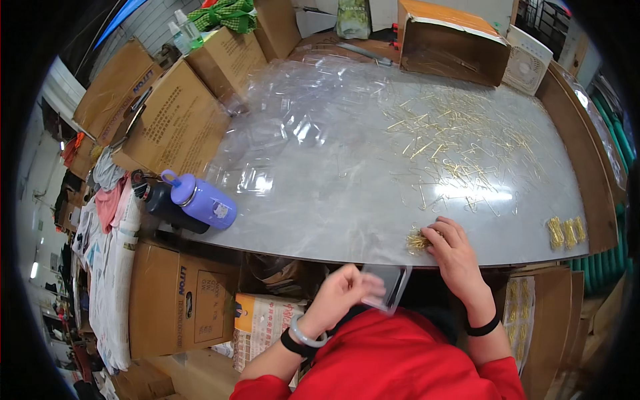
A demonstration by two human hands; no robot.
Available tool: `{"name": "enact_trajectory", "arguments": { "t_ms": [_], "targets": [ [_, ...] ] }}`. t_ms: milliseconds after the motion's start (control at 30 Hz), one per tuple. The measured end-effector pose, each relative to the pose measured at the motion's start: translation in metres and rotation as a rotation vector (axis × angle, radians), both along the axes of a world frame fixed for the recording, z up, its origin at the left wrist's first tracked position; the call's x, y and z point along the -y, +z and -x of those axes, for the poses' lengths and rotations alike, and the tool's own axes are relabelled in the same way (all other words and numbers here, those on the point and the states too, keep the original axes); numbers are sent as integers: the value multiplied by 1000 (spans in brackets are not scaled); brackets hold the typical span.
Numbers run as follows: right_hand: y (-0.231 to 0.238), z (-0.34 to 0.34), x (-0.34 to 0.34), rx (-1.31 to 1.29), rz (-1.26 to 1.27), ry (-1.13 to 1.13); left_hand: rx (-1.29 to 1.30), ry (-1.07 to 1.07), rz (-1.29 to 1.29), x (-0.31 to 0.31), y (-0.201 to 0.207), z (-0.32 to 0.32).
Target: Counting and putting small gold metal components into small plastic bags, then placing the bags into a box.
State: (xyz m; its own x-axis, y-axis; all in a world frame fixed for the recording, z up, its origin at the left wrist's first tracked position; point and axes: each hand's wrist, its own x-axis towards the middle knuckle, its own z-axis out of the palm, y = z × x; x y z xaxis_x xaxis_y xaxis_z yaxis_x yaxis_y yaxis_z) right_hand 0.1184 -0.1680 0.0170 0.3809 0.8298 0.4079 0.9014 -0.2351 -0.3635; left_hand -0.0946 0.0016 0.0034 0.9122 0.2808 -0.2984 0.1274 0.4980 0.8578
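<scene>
At the table's near edge, my right hand [453, 257] is closed, its fingertips on a small bundle of gold wire hooks [417, 241] that rests on the tabletop. My left hand [348, 291] is lower, just off the table's front edge, with its fingers bent and smeared by motion. Beside those fingers, a clear plastic box [393, 283] tilts between the table edge and my red top. Whether the left hand grips this box cannot be made out. Loose gold wire hooks [453, 147] lie scattered over the right half of the table.
Clear plastic packs [293, 120] heap at the back left of the grey table [320, 207]. A purple bottle [207, 203] and a black bottle [167, 207] stand at left near cardboard boxes [173, 120]. Gold bundles [567, 232] sit at right; an open carton [453, 50] stands behind.
</scene>
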Motion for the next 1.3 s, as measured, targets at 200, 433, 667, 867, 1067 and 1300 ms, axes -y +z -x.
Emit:
{"name": "enact_trajectory", "arguments": {
  "t_ms": [200,433,667,867,1067,1300],
  "targets": [
    [1,12,-11,-8,-35,-22,-200,6,159,10,-39,1],
    [-3,18,-15,36,-28,-13,-236,60,318,16,-35,-20],
    [0,29,-10,16,4,137,-85,49,660,18,-42,-13],
    [-7,66,-1,-21,9,375,-40,64,568,26,-28,-6],
    [4,68,-2,-158,-182,429,58,143,-63,34,2,-23],
    [-5,32,-28,-185,-328,184,68,301,-512,15,11,-94]
  ]
}}
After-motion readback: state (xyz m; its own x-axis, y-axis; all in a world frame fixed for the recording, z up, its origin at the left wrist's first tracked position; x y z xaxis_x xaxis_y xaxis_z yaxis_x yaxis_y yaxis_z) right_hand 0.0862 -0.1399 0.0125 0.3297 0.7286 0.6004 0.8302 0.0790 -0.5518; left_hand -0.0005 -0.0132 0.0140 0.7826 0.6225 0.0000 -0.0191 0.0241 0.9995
